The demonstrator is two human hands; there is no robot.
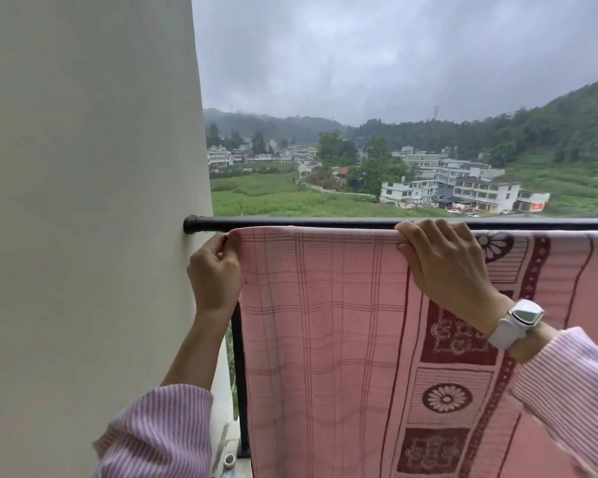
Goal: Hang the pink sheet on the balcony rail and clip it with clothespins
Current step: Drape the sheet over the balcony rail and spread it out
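The pink sheet (328, 326), checked on the left and patterned in dark red on the right, hangs draped over the black balcony rail (290, 221). My left hand (214, 270) pinches the sheet's top left corner just below the rail, close to the wall. My right hand (446, 263) lies over the rail's top with its fingers curled on the sheet's folded edge. No clothespin is visible.
A white wall (83, 201) fills the left side, and the rail ends against it. A black upright post (238, 374) runs down behind the sheet's left edge. Beyond the rail lie fields, houses and hills far below. A white watch (518, 322) sits on my right wrist.
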